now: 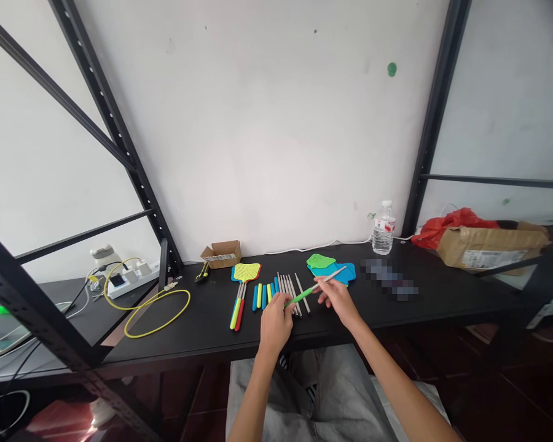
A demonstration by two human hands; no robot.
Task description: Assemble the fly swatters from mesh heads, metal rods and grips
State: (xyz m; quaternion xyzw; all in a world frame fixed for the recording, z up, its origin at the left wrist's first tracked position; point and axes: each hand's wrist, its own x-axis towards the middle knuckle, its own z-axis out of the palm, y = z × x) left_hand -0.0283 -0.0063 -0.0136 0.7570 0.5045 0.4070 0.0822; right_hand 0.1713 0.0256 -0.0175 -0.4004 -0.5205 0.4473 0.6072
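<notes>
Pinching green handle (303,296) in fingers of left hand (275,320), metal rod (336,272) in fingers of right hand (337,298), just past handle's end. Aligned on one long axis, slanting forward-right above table (203,322).

Black desk (207,322) — swatters (247,272), handles (258,296), metal rods (287,286) between its front and back edges; small box (225,255), bottle (383,234) near the back.

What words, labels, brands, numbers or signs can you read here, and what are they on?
None can be read for certain.
Red-and-white label on the water bottle: too small to read.
Pale label on the small open carton: too small to read.
White print label on the larger cardboard box: too blurred to read.
</notes>
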